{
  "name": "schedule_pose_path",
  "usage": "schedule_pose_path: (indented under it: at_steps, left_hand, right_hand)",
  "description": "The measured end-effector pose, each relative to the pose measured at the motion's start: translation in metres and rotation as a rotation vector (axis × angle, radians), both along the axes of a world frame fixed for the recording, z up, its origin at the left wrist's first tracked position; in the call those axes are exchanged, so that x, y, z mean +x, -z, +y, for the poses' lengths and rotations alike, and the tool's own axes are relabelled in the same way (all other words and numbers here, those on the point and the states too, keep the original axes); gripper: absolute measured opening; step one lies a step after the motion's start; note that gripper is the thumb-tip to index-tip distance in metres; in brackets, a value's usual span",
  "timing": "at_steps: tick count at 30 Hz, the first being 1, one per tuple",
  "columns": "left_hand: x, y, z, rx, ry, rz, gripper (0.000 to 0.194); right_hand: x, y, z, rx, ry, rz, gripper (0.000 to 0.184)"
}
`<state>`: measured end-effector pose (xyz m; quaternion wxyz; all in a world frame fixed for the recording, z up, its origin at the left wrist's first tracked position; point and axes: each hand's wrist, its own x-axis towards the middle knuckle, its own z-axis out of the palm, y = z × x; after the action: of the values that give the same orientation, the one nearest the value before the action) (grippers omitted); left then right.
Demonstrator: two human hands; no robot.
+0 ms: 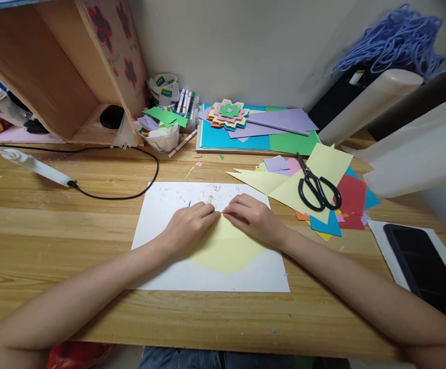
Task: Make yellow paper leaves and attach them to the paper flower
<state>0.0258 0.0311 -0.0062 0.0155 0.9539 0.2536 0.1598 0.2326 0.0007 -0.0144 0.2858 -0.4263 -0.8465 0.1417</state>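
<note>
A pale yellow sheet of paper lies over a white sheet on the wooden table, one corner pointing toward me. My left hand pinches its far edge from the left. From the right, my right hand grips the same edge, and the fingertips of both hands nearly meet there. Part of the yellow paper is covered by my hands. Small coloured marks dot the white sheet beyond them.
Black-handled scissors rest on coloured paper scraps at right. Behind are a layered paper flower, stacked coloured paper and a scrap-filled cup. A black cable curves at left; a phone lies at far right.
</note>
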Motion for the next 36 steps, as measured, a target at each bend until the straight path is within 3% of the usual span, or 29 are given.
schedule_pose_path:
  at_steps: [12, 19, 36]
  left_hand:
    - [0.003, -0.004, -0.005, 0.188, 0.073, 0.079, 0.017]
    - [0.011, -0.004, -0.011, 0.227, 0.04, 0.05, 0.024]
    - [0.006, 0.001, -0.011, 0.318, 0.033, 0.03, 0.017]
  right_hand:
    - [0.004, 0.001, -0.003, 0.274, -0.079, -0.354, 0.026]
    - [0.003, -0.003, -0.003, 0.278, -0.105, -0.407, 0.026]
    - [0.009, -0.008, 0.0, 0.266, -0.124, -0.397, 0.024]
